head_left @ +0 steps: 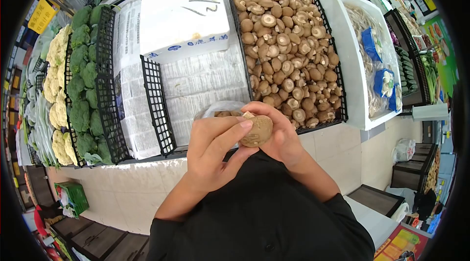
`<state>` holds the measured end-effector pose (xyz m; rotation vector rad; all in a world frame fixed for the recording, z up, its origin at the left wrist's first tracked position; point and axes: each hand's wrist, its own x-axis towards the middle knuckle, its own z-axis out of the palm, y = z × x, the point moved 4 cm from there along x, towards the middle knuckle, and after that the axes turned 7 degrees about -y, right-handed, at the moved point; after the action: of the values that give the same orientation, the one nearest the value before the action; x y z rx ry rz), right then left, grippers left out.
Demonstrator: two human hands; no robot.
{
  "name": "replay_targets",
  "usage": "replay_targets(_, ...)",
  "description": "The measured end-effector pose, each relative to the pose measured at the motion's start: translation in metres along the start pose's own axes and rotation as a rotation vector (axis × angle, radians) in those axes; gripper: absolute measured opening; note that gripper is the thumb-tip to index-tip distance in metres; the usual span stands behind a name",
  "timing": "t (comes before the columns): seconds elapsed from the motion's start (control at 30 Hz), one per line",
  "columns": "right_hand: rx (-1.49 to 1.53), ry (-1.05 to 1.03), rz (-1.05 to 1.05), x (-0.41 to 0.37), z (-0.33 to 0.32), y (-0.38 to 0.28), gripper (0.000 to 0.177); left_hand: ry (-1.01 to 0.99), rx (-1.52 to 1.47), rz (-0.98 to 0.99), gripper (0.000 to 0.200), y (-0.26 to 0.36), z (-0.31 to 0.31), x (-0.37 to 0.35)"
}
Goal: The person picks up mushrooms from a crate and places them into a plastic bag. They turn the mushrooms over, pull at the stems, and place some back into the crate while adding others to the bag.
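A brown shiitake mushroom point(260, 132) is held between my two hands, in front of my chest, its pale stem pointing up and to the left. My left hand point(211, 144) is closed, pinching the cap's left side between thumb and fingers. My right hand point(285, 139) curls around the cap's far and right sides, with its fingertips near the stem. Just beyond my left hand lies a clear plastic bag point(210, 110) with brown mushrooms in it, partly hidden by my fingers. A black crate of loose shiitake mushrooms point(289, 50) stands beyond my right hand.
A white foam box point(183, 9) sits on newspaper point(203, 82) ahead. Black crates hold broccoli point(81, 85) and cauliflower point(56, 82) at left. Another foam box point(338, 55) at right holds pale mushrooms and blue packs. A green crate point(73, 197) stands on the floor point(117, 207).
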<state>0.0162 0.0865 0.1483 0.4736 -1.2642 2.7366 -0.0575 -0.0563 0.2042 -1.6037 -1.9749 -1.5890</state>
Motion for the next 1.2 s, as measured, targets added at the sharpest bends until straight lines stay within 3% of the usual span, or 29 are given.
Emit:
replay_targets(0.2, -0.079, 0.034, 0.061, -0.001, 0.000, 0.000, 0.068, -0.068, 0.054, 0.003, 0.060, -0.004, -0.003, -0.003)
replay_targets(0.33, -0.223, 0.129, 0.258, -0.011, -0.023, 0.009, 0.056, -0.002, 0.166, -0.352, 0.057, -0.034, -0.028, -0.022)
replay_targets(0.43, -0.768, 0.088, 0.576, -0.020, -0.050, 0.037, 0.051, -0.147, 0.388, -0.502, 0.052, -0.075, -0.036, -0.054)
replay_targets(0.47, -0.863, 0.055, 0.625, -0.017, -0.048, 0.041, 0.053, -0.188, 0.335, -0.571, 0.057, -0.085, -0.034, -0.064)
replay_targets(0.6, -1.439, 0.066, 0.336, -0.004, -0.044, 0.067, 0.051, -0.364, 0.257, -0.812, 0.056, -0.094, -0.014, -0.087)
replay_targets(0.7, -1.749, 0.045, 0.337, 0.007, -0.049, 0.083, 0.046, -0.378, 0.198, -0.927, 0.049, -0.091, -0.006, -0.084)
replay_targets(0.73, -1.762, 0.046, 0.282, 0.008, -0.053, 0.088, 0.047, -0.354, 0.214, -0.890, 0.038, -0.091, -0.003, -0.083)
replay_targets(0.87, -1.867, -0.004, 0.333, 0.003, -0.070, 0.103, 0.049, -0.399, 0.153, -0.947, 0.027, -0.095, -0.001, -0.086)
replay_targets(0.97, -1.777, 0.032, 0.362, 0.003, -0.065, 0.091, 0.041, -0.422, 0.174, -0.899, 0.024, -0.095, -0.002, -0.086)
replay_targets(1.17, -1.431, -0.048, 0.506, -0.014, -0.066, 0.045, 0.054, -0.406, 0.166, -0.879, 0.018, -0.093, -0.004, -0.081)
replay_targets(1.2, -1.397, -0.006, 0.486, -0.016, -0.068, 0.032, 0.047, -0.406, 0.169, -0.878, 0.018, -0.094, -0.004, -0.081)
